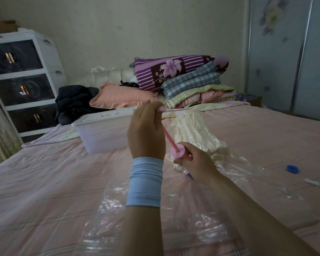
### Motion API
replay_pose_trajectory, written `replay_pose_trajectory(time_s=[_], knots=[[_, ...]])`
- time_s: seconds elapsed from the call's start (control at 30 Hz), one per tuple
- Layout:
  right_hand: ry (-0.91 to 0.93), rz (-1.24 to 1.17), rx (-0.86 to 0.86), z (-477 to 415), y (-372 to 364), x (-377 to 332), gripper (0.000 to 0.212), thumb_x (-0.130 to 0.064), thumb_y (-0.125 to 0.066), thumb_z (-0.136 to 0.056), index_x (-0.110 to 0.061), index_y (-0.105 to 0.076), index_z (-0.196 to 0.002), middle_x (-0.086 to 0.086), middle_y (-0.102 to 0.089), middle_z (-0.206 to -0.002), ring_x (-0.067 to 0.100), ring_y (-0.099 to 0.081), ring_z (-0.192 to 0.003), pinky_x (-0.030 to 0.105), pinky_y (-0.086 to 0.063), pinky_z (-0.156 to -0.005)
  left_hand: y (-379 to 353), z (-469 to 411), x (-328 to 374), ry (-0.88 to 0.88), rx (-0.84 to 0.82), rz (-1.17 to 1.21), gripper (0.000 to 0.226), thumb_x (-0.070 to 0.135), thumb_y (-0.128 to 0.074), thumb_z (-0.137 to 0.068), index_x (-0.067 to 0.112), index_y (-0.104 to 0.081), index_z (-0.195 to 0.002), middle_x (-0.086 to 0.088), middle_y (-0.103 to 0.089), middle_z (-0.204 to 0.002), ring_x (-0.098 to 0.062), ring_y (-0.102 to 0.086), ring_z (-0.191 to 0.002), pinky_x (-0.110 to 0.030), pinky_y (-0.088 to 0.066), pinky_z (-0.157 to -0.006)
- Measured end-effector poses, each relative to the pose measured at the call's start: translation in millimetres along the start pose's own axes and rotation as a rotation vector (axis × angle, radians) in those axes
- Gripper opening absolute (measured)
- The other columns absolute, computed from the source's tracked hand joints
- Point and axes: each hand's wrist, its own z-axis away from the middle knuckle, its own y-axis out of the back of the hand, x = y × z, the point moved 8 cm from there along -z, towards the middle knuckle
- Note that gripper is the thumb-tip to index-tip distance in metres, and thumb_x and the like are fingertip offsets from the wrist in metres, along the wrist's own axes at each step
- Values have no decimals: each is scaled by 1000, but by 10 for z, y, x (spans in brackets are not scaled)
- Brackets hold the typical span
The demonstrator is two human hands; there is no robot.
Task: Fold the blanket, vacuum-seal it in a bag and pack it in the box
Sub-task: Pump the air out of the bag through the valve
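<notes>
Blanket, cream and folded, lay inside a clear vacuum bag just right of the white box, its length running alongside the box's right end and away from the person. Between box and blanket the left hand, nearer the box, was curled round the drawn-out plunger of a pink hand pump; the right hand gripped its barrel, seemingly seated on the bag's hidden valve. All sat on a pink checked bed, a drawer unit beyond the box
</notes>
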Motion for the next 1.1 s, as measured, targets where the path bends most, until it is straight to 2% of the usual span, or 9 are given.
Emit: replay_pose_trajectory(time_s=[0.17, 0.23, 0.33, 0.43, 0.6, 0.7, 0.83, 0.97, 1.1], knots=[[30, 15, 8, 12, -14, -45, 48, -29, -83, -81, -37, -64, -124, -35, -66, -91, -11, -62, -89, 5, -41, -74, -616, 669, -412, 258, -430, 52, 13, 21, -56, -94, 21, -70, -94, 7, -70, -86, -14, -62, -77, -35, -53, -73], [35, 18, 11, 23, -15, -41, 47, -28, -83, -80, -36, -64, -123, -33, -67, -92, -10, -62, -90, 6, -41, -73, -660, 708, -402, 281, -510, 36, 14, 22, -55, -94, 21, -69, -92, 6, -68, -83, -16, -61, -76, -35, -52, -73], [29, 18, 29, 12, 19, -31, 48, -35, -84, -78, -40, -63, -121, -25, -70, -101, -4, -64, -95, 18, -49, -81, -391, 318, -165, 105, -357, 7, 15, 21, -54, -97, 16, -69, -94, 3, -69, -84, -16, -63, -74, -36, -55, -69], [8, 1, 30, -18, 53, -8, 43, -34, -83, -79, -42, -63, -117, -28, -70, -102, -8, -64, -94, 16, -48, -81, -7, -80, 65, -65, -134, 1, 17, 21, -56, -96, 12, -70, -96, 0, -71, -86, -17, -64, -74, -31, -54, -66], [-5, -3, 13, 29, -39, 11, 45, -34, -83, -79, -45, -62, -117, -25, -71, -104, -5, -65, -96, 13, -50, -78, 17, 81, -54, 14, 30, 53, 14, 15, -57, -96, 10, -70, -97, 0, -71, -97, -17, -66, -96, -23, -50, -81], [11, 6, 23, 21, -73, -21, 50, -31, -85, -78, -38, -63, -123, -22, -70, -103, -2, -64, -95, 8, -44, -79, -328, 484, -344, 181, -173, 58, 14, 20, -56, -96, 20, -70, -97, 6, -70, -92, -16, -65, -89, -32, -54, -76], [5, 20, -11, 35, -100, -53, 41, -32, -79, -84, -41, -63, -121, -32, -67, -92, -16, -60, -89, 3, -39, -73, -663, 841, -457, 316, -498, -80, 14, 27, -52, -93, 27, -65, -89, 8, -64, -82, -20, -59, -75, -33, -49, -65], [17, 19, 25, 26, -15, -40, 51, -34, -84, -79, -36, -63, -125, -22, -70, -103, -6, -64, -93, 8, -44, -77, -388, 525, -176, 68, -221, -87, 15, 18, -54, -89, 19, -69, -91, 4, -69, -86, -20, -63, -78, -27, -48, -59], [-7, -13, 23, 19, 4, 1, 47, -32, -85, -78, -40, -63, -119, -24, -71, -101, -8, -64, -94, 10, -49, -78, -47, 248, 21, -78, 52, -8, 13, 8, -57, -94, 9, -70, -93, -2, -71, -96, -20, -66, -95, -28, -54, -80]])
